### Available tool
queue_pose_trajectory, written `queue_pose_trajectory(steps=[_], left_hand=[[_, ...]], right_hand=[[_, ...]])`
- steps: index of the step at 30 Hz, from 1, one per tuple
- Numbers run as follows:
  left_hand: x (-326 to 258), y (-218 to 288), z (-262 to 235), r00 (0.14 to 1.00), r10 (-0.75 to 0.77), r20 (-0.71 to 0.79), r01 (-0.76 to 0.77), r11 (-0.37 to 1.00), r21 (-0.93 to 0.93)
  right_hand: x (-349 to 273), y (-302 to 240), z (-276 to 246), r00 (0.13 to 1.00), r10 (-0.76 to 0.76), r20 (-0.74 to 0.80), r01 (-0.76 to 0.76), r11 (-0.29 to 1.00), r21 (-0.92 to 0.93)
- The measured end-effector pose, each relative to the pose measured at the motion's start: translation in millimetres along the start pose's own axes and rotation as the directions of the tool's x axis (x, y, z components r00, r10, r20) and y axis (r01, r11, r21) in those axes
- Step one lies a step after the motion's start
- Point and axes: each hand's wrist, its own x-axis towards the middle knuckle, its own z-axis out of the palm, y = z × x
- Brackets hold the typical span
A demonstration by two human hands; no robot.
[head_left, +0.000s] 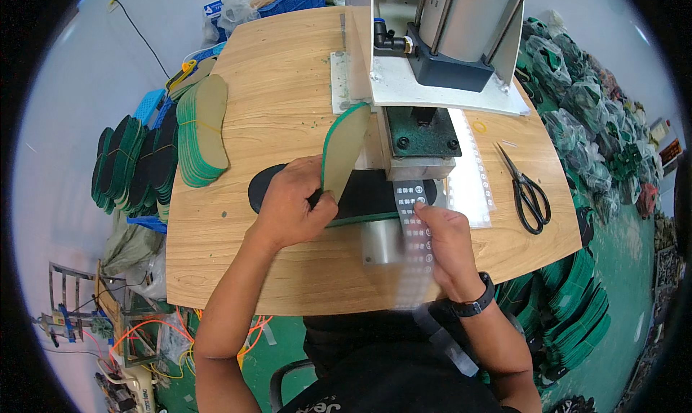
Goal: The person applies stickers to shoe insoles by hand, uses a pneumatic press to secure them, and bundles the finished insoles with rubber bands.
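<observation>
My left hand point(297, 202) is closed on a beige insole point(344, 150) with a green edge, which stands tilted up from the fingers. Beneath that hand a black insole point(364, 195) lies crosswise, its right end below the metal block of a press point(422, 145). Between the thumb and fingers of my right hand point(448, 243) is a strip of printed labels point(412, 218). The strip's upper end rests over the black insole near the block, and its lower part hangs blurred past the table edge. A round metal support point(382, 241) shows under the insole.
Black scissors point(530, 193) and white label sheets point(468, 175) lie right of the press. A banded stack of beige insoles point(203, 132) sits at the table's left, with black insole bundles point(133, 161) beyond the edge. Bagged goods point(577, 96) are piled on the right.
</observation>
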Motion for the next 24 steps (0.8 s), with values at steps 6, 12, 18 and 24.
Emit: queue_pose_trajectory(steps=[6, 12, 18, 24], left_hand=[[2, 5, 0, 0.998, -0.055, 0.032, 0.054, 0.998, 0.032], [-2, 1, 8, 1.0, -0.024, -0.008, 0.025, 0.995, 0.092], [8, 17, 3, 0.972, -0.151, 0.18, 0.122, 0.979, 0.164], [4, 10, 8, 0.983, -0.103, 0.152, 0.063, 0.967, 0.248]], right_hand=[[3, 0, -2, 1.0, 0.01, 0.009, -0.01, 1.0, 0.006], [7, 4, 0, 1.0, 0.008, -0.023, -0.009, 0.998, -0.057], [9, 9, -5, 1.0, -0.018, 0.02, 0.017, 0.998, 0.054], [1, 2, -2, 1.0, -0.012, 0.028, 0.009, 0.995, 0.095]])
